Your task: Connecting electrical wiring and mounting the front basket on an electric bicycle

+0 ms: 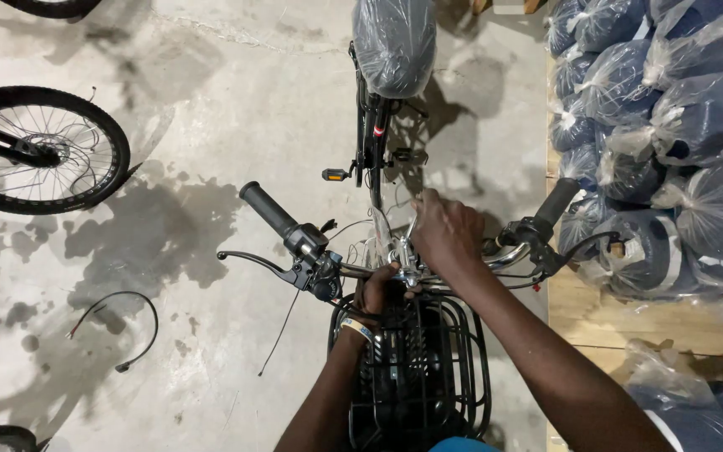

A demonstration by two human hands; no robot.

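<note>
Here I am closing my right hand (445, 230) over the middle of the handlebar (353, 269), which is running crosswise before me, while my left hand (376, 293) is gripping it from beneath, just above the black wire basket (462, 368).

Both bare forearms enter from the bottom edge of the frame and converge toward its centre. The left arm rises almost straight up from the lower middle, with a pale band around its wrist. The left hand (376, 290) sits just below centre, its fingers curled closed in a grip with the knuckles facing up. The right arm runs diagonally from the lower right corner toward the centre, broader and nearer the camera. The right hand (445, 232) lies palm down just above the left, fingers bent and pinched together at its upper left tip.
</note>
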